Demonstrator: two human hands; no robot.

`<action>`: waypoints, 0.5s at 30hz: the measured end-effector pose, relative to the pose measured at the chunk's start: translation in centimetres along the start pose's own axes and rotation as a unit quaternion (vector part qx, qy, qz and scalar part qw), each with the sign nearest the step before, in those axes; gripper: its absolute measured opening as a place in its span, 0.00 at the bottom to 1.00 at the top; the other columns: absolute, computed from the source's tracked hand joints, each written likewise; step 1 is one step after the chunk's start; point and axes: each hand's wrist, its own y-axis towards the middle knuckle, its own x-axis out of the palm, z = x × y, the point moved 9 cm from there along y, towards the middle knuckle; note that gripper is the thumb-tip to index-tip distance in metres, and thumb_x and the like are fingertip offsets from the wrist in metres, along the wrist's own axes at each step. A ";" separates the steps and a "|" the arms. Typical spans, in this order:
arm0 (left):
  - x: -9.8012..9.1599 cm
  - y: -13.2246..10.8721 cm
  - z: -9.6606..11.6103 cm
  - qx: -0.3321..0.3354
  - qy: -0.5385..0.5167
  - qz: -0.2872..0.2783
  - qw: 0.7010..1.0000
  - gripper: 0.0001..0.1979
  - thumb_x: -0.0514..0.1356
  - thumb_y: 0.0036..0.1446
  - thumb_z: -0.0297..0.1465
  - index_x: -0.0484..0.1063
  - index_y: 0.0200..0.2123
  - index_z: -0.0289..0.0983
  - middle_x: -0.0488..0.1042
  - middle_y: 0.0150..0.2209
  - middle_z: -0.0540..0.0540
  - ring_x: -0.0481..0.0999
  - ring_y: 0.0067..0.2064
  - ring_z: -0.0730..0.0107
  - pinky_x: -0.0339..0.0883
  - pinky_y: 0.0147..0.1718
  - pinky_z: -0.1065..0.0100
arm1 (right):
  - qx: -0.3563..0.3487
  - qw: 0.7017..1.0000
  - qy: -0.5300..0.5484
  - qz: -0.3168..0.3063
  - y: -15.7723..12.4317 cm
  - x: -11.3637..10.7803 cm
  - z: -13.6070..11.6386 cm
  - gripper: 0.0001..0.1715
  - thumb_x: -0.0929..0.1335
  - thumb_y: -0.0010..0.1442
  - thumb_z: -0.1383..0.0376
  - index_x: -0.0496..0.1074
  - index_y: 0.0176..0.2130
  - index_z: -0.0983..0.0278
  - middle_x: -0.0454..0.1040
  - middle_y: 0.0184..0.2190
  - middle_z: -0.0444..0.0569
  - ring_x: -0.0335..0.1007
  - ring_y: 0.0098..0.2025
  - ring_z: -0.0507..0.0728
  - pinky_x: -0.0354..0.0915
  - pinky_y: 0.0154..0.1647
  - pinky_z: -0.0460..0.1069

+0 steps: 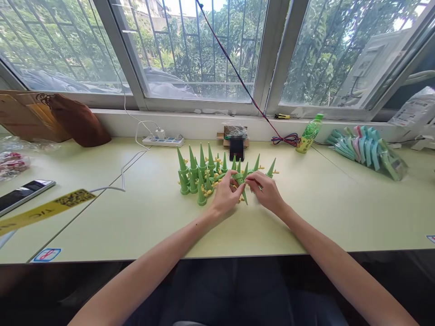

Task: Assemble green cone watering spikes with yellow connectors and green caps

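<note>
Your left hand grips the green cone tip-toward-you, right hand pinched just beside it, can't tell if holding anything.

Operator: external features of arms and clothing.
The bare left hand and bare right hand adjoin slender left and right forearms, uncovered as far as visible and tapering toward the wrists. One small, round, dark spot marks the left forearm. Dark navy cloth covers the lap; its weave is indistinct.
</note>
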 end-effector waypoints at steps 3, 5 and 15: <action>0.0 0.1 -0.3 -0.005 0.005 0.002 1.000 0.17 0.61 0.58 0.39 0.61 0.46 0.41 0.66 0.27 0.56 0.65 0.20 0.79 0.56 0.19 0.75 | -0.011 1.000 0.012 -0.001 0.0 0.0 0.0 0.09 0.62 0.69 0.64 0.72 0.39 0.60 0.70 0.35 0.50 0.67 0.31 0.54 0.66 0.33 0.50; 0.0 0.1 -0.4 -0.006 0.013 0.005 1.000 0.16 0.61 0.58 0.38 0.61 0.46 0.40 0.66 0.27 0.56 0.65 0.21 0.79 0.56 0.20 0.75 | -0.020 1.000 0.016 -0.003 -0.1 0.1 0.0 0.10 0.62 0.69 0.65 0.73 0.41 0.60 0.71 0.38 0.51 0.69 0.32 0.54 0.68 0.34 0.50; 0.0 -0.1 0.2 0.006 0.045 0.005 0.999 0.15 0.60 0.59 0.37 0.62 0.47 0.40 0.66 0.27 0.55 0.65 0.22 0.78 0.57 0.22 0.74 | -0.006 1.000 0.021 0.008 -0.1 0.2 0.9 0.08 0.64 0.68 0.62 0.72 0.42 0.62 0.72 0.36 0.50 0.69 0.31 0.54 0.69 0.34 0.50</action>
